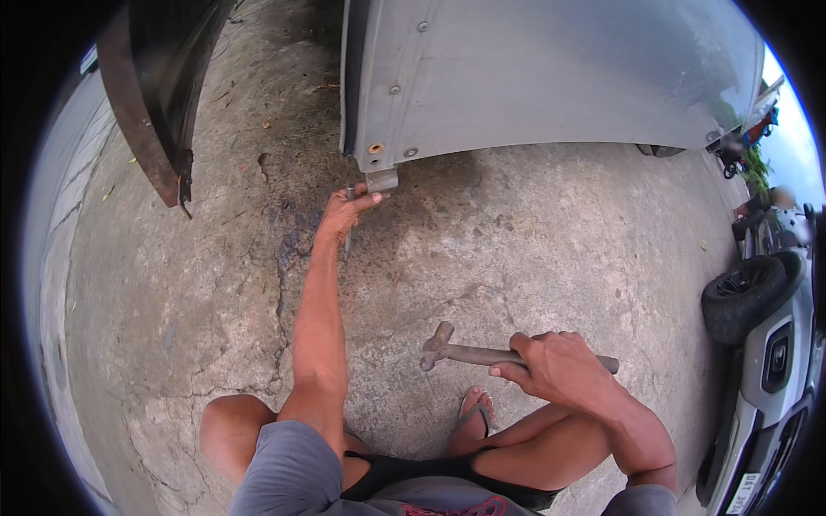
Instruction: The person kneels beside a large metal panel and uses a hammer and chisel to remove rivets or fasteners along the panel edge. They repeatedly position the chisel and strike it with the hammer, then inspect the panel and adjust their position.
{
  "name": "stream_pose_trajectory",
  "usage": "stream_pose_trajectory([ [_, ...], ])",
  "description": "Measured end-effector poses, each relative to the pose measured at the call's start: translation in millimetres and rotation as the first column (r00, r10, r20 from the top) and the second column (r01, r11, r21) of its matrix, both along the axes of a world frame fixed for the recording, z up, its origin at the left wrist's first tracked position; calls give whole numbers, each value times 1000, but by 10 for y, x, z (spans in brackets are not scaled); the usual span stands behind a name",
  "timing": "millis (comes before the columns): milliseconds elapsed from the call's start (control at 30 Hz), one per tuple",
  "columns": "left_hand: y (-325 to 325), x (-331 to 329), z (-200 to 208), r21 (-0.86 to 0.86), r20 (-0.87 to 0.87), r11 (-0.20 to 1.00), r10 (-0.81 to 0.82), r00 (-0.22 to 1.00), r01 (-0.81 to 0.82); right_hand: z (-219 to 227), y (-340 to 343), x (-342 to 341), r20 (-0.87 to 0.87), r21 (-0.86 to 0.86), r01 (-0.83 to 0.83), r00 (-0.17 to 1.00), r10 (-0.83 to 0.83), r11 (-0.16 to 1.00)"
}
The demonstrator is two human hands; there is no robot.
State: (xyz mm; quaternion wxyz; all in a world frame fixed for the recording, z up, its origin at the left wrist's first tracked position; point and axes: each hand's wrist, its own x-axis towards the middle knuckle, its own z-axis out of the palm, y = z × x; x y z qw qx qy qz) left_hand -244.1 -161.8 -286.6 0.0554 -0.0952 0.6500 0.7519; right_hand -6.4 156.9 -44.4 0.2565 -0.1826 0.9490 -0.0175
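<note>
My right hand is wrapped round the handle of a ball-peen hammer, held level above the concrete, its worn metal head pointing left. Farther off, my left arm is stretched out, and my left hand has its fingers closed round a thin metal rod, whose ends show above and below the fingers. The thumb of that hand lies by a short grey metal piece, just under the lower corner of a large grey riveted panel. Whether the thumb touches that piece I cannot tell.
A rusty dark metal part hangs at the upper left. Cracked, stained concrete spreads beneath me. To the right stands a white vehicle with a black tyre, and another person is behind it.
</note>
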Motion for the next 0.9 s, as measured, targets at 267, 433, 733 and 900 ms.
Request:
stream_pose_trajectory([
  [267, 97, -41, -188, 45, -78, 999, 20, 997, -16, -157, 252, -79, -43, -9, -89, 995, 89, 996],
  [433, 178, -78, -346, -83, 45, 995, 67, 997, -63, -267, 409, -289, 135, 89, -58, 990, 46, 994],
  [733, 286, -39, -912, -581, 285, 795, -1, 959, 173, -1507, 1239, -705, 342, -48, 125, 934, -102, 991],
  [900, 774, 249, -1148, -551, 350, 707, -287, 892, 444, -2361, 1499, -307, 398, -184, 408, 863, -312, 894],
])
